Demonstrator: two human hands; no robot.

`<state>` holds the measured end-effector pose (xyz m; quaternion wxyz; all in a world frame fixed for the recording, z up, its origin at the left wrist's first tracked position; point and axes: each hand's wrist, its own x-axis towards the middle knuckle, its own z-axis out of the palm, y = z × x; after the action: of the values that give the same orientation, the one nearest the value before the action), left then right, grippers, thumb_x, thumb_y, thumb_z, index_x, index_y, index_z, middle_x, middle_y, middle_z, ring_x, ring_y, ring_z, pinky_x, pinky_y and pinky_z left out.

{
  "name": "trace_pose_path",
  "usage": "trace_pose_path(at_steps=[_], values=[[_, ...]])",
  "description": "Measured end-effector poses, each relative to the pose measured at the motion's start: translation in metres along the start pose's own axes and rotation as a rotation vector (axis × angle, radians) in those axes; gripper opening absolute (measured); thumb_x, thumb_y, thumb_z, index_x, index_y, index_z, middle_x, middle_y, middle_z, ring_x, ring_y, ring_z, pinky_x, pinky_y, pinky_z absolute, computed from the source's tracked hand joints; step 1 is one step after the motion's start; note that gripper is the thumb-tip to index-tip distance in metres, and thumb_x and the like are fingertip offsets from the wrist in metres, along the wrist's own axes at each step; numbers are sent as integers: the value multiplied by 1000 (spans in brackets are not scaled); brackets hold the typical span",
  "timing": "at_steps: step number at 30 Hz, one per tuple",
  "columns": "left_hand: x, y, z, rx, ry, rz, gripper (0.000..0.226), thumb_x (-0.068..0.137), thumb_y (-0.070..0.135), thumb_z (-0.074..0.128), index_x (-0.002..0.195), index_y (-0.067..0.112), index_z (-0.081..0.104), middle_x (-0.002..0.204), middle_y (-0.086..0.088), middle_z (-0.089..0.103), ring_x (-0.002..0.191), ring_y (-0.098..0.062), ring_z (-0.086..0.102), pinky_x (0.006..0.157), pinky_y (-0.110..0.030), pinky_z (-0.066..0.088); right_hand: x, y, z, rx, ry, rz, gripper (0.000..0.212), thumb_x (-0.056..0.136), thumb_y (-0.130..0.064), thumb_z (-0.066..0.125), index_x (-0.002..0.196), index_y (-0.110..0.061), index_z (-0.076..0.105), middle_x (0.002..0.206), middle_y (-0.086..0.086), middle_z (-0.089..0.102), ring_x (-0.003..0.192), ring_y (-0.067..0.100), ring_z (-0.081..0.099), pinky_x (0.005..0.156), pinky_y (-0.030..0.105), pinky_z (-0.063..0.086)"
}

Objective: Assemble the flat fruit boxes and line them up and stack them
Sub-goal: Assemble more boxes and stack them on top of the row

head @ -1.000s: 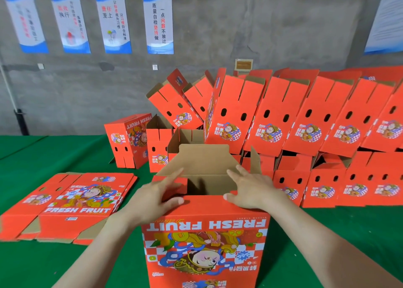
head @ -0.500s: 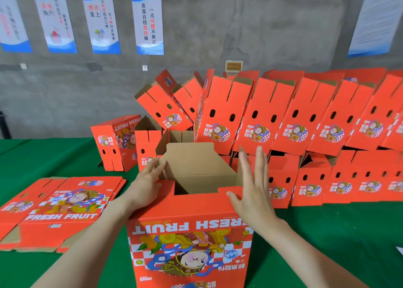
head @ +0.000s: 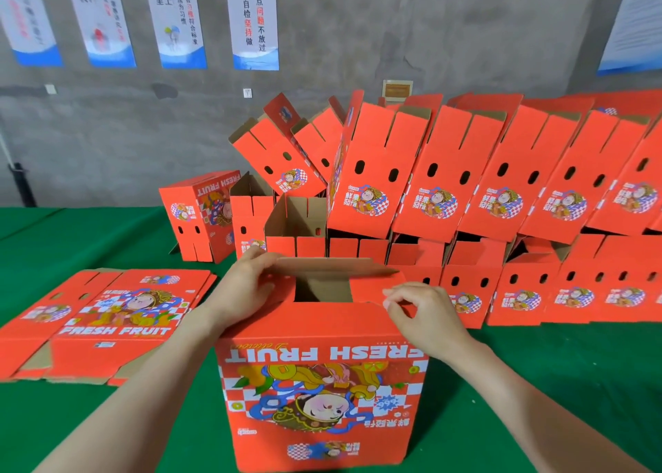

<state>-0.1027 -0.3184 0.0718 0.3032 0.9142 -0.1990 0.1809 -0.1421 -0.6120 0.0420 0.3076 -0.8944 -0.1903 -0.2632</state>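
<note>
The box (head: 322,383) stands on the green table (head: 555,383) right in front of the person, its "FRESH FRUIT" print upside down and its flapped end facing up. The left hand (head: 243,286) holds the box's top left corner, fingers (head: 263,257) curled over the brown far flap (head: 333,266), which is folded down nearly level. The right hand (head: 419,311) pinches the edge of the red right flap (head: 372,288) between thumb and forefinger, its other fingers curled. Between the flaps a gap (head: 320,291) is left open, and through it only shadowed brown cardboard inside shows.

To the left, flat boxes (head: 107,318) lie in a low pile on the table, print side up. Behind the box, a lower row (head: 519,286) of made-up boxes stands side by side on the table and runs off to the right. An upper row (head: 430,179) rests on top of it, tilted, open ends pointing up and away. At the left end of the rows one open box (head: 293,218) shows its bare brown inner walls, and another box (head: 200,214) stands alone just beside it. Posters (head: 254,17) hang on the grey wall (head: 430,24) behind.
</note>
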Motion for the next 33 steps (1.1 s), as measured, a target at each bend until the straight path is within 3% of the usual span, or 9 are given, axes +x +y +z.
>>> trace_pose_path(at_steps=[3,6,10,12,15,17,23,33], values=[[0,1,-3,-135,-70,-155,31,85,-3,54,99,15,75,99,-4,56,95,-18,56,87,-21,38,-2,-3,0,8,20,4,15,85,-7,66,73,-7,75,93,3,74,91,8,64,89,26,45],[2,4,-8,-335,-123,-290,20,90,26,62,78,19,75,95,6,65,94,-11,60,79,-21,38,-1,-6,-4,24,-14,15,19,85,-11,65,71,-6,75,87,4,75,86,10,66,87,26,46],[4,4,-3,-60,-253,-221,23,79,37,74,96,23,67,102,5,62,97,-9,57,79,-23,39,23,-7,-11,17,-39,111,34,89,-24,64,62,-3,63,66,6,65,65,18,59,71,29,42],[5,3,-1,-31,-276,-241,35,77,39,76,106,29,60,103,7,60,95,-12,57,80,-23,41,34,-10,-6,-34,-67,114,14,87,-29,66,83,-15,65,91,0,63,90,16,55,85,32,42],[6,3,-1,20,-301,-248,69,77,42,75,137,27,44,129,1,51,120,-17,49,98,-25,38,45,-10,4,-108,-372,209,51,88,-36,63,134,-20,48,142,3,41,134,21,33,110,36,28],[8,2,1,125,-339,-252,84,79,46,72,147,23,31,144,-6,39,134,-23,36,110,-34,30,52,-11,6,-100,-479,280,62,89,-38,62,144,-21,38,149,3,35,138,23,27,112,37,27],[10,10,8,356,-393,-281,83,78,54,68,146,28,30,140,-6,35,133,-27,29,107,-51,32,54,-9,14,-221,-500,289,70,85,-41,65,145,-22,33,143,6,35,135,27,25,107,38,27],[9,16,17,402,-310,-327,78,70,54,75,134,26,40,130,-2,41,127,-24,35,99,-50,37,45,-10,18,-331,-467,227,69,87,-46,61,144,-26,28,142,1,33,133,22,27,102,41,36]])
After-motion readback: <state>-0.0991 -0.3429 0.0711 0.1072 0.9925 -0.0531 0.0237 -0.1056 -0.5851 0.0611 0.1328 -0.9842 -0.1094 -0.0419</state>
